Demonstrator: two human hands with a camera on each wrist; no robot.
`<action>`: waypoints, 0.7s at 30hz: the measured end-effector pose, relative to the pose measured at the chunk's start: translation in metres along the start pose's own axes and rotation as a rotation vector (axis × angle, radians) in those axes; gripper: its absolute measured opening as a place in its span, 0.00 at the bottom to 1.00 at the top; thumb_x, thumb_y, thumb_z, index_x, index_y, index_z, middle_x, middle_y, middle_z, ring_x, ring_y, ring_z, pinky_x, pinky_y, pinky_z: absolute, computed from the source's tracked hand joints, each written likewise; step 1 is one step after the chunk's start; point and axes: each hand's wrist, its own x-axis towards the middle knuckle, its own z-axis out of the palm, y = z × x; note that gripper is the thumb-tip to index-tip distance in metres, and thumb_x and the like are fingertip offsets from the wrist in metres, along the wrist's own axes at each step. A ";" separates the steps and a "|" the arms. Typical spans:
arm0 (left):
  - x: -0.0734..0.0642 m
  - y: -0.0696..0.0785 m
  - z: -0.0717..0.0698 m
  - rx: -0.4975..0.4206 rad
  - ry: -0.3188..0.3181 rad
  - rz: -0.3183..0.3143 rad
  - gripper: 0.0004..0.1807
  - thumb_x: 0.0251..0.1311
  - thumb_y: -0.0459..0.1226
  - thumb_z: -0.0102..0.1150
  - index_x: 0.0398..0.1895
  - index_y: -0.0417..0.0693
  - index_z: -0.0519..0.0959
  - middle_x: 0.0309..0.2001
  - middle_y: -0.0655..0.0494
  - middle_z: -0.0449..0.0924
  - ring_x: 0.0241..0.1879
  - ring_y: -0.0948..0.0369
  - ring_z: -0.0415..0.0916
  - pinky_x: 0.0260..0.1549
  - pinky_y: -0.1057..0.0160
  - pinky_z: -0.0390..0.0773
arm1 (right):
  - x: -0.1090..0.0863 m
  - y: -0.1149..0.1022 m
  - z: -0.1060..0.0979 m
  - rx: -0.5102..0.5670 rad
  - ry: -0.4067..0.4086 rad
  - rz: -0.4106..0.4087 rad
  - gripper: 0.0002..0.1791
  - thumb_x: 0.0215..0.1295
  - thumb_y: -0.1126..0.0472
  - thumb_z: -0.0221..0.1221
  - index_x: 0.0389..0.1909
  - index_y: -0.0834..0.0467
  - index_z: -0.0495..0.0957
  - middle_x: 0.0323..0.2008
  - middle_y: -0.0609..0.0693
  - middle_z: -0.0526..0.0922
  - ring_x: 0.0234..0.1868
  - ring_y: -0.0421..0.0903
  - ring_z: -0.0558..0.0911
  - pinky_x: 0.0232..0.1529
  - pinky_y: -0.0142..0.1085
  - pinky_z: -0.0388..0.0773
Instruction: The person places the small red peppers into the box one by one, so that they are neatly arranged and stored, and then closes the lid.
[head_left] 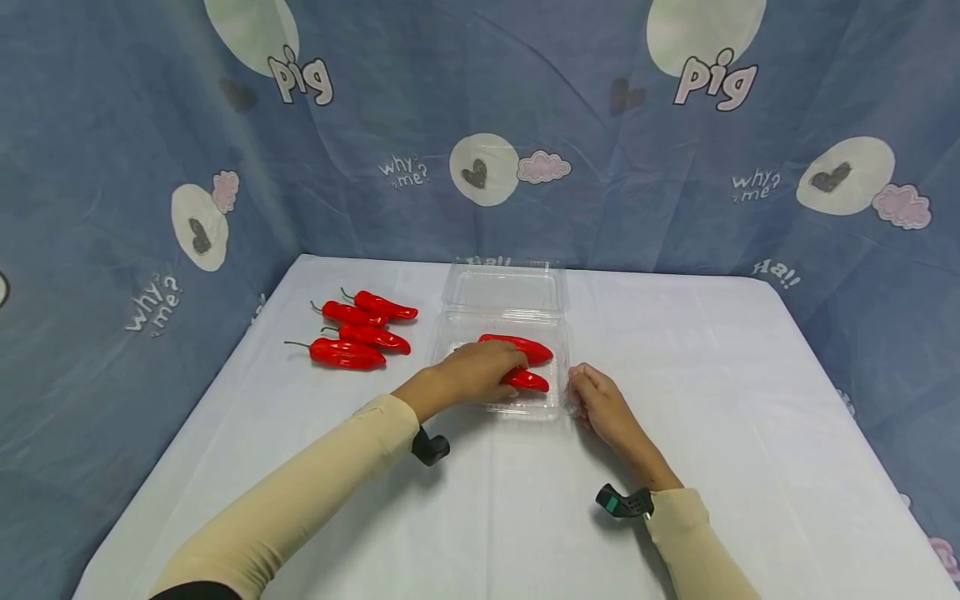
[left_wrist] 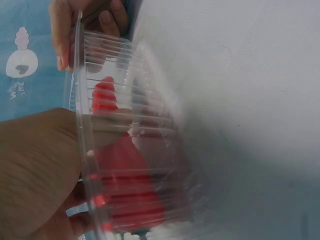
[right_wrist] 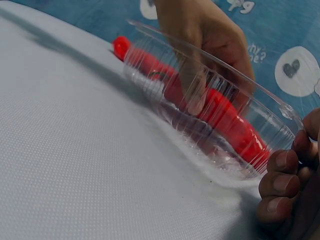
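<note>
A clear plastic clamshell box (head_left: 536, 408) lies open on the table, its lid (head_left: 504, 289) folded back away from me. My left hand (head_left: 483, 371) reaches down into the base and grips a red chili pepper (head_left: 529, 382), thumb on the near side and fingers beyond. Behind it in the base lies another red chili pepper (head_left: 532, 348), partly covered by the hand. At the box's right wall my right hand (head_left: 600, 404) pinches the rim, its curled fingers (right_wrist: 281, 185) showing in the right wrist view. In the left wrist view the ribbed wall (left_wrist: 120, 65) stands before the left hand's thumb.
Several more red chili peppers (head_left: 347, 355) with green stems lie in a loose group left of the box. White cloth (head_left: 720, 400) covers the table. A blue printed curtain (head_left: 600, 225) hangs behind and along the sides.
</note>
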 end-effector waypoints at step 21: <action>-0.019 -0.014 -0.020 -0.031 0.018 -0.031 0.26 0.60 0.45 0.71 0.62 0.56 0.79 0.57 0.59 0.79 0.57 0.61 0.73 0.59 0.56 0.76 | 0.018 0.040 -0.002 0.013 0.021 -0.026 0.21 0.81 0.49 0.44 0.32 0.61 0.66 0.19 0.49 0.65 0.17 0.43 0.64 0.16 0.32 0.62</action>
